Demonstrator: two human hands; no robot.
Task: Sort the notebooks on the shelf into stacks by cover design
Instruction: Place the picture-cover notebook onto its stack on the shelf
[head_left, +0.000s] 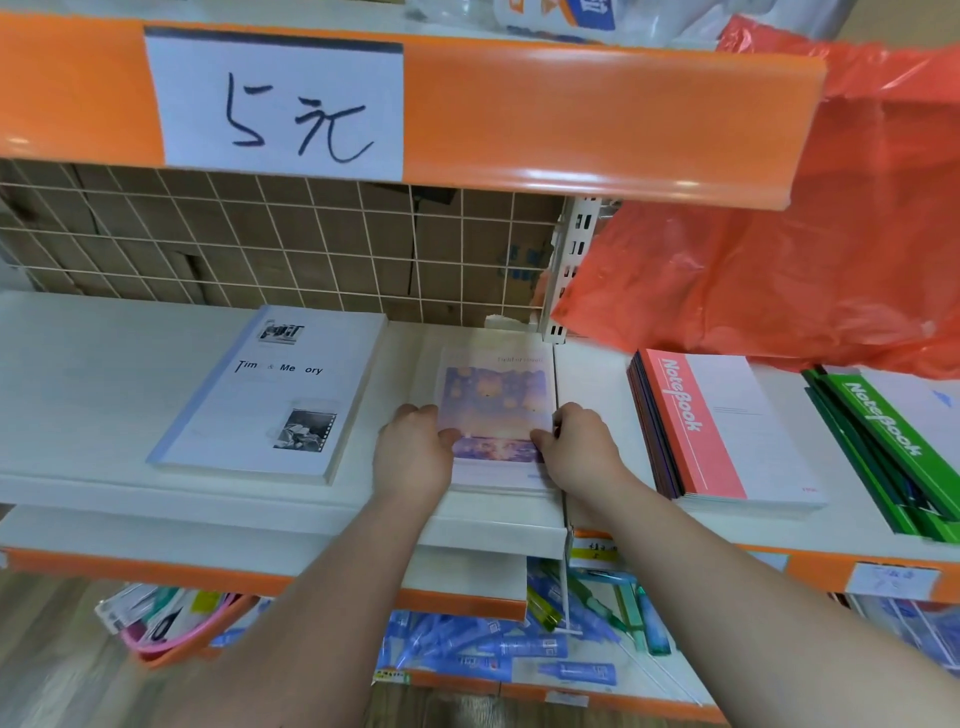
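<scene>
A notebook with a purple lantern-sky cover (496, 397) tops a small stack in the middle of the white shelf (93, 364). My left hand (413, 452) grips its left edge, thumb on the cover. On the opposite edge my right hand (579, 447) grips it the same way. To the left lies a white "Time & Memory" notebook stack (270, 395). A stack topped by a pink "Notebook" cover (717, 431) lies to the right, then a green "Notebook" stack (893, 447) at the far right.
An orange shelf edge with a paper price sign (275, 104) hangs overhead. A red plastic bag (779, 234) drapes down at the right behind the pink stack. A wire grid (260, 244) backs the shelf. Below, bins hold blue pens (519, 649) and other stationery.
</scene>
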